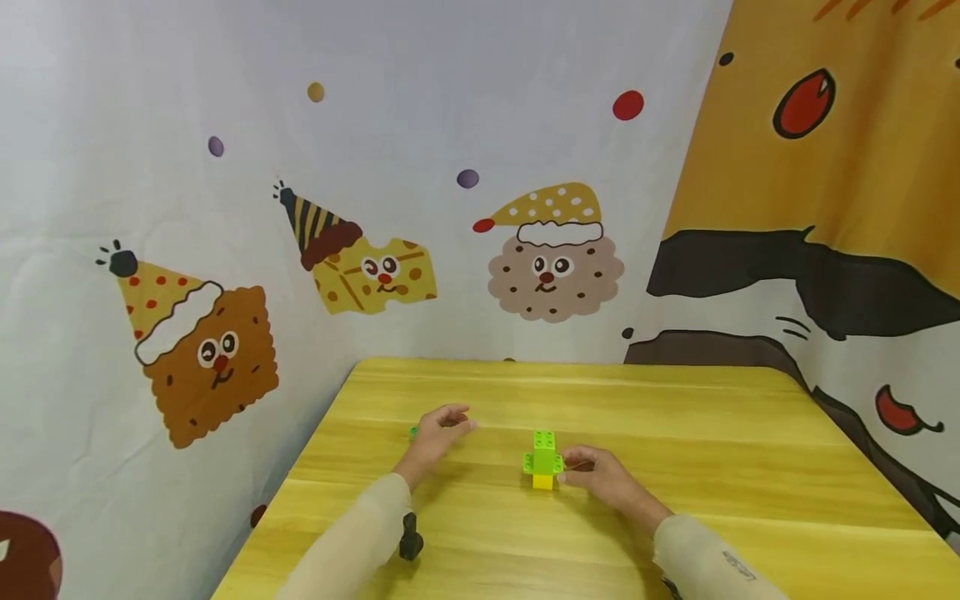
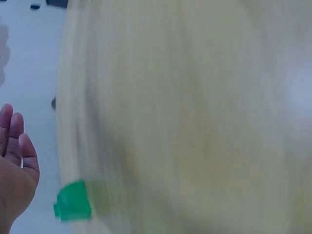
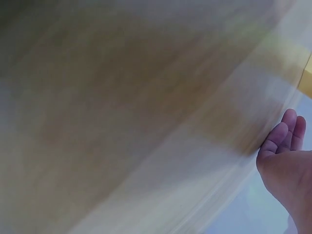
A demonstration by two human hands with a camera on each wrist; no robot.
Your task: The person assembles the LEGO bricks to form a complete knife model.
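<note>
A small toy of building blocks (image 1: pixel 543 454) stands upright on the table: a yellow block at the bottom, light green blocks above, a studded green piece sticking out on each side. My right hand (image 1: pixel 606 479) is at its right side, thumb and fingertips close to the side piece; whether they touch it is unclear. In the right wrist view nothing shows between the loosely bent fingers (image 3: pixel 278 136). My left hand (image 1: pixel 438 432) hovers left of the toy, fingers relaxed and holding nothing. A darker green block (image 2: pixel 73 201) lies near it, mostly hidden behind that hand in the head view.
The wooden table (image 1: pixel 480 542) reaches back to a white cloth (image 1: pixel 420 50) printed with cartoon snacks, which also hangs along the left and right sides. A black strap piece (image 1: pixel 410 537) sits on my left sleeve.
</note>
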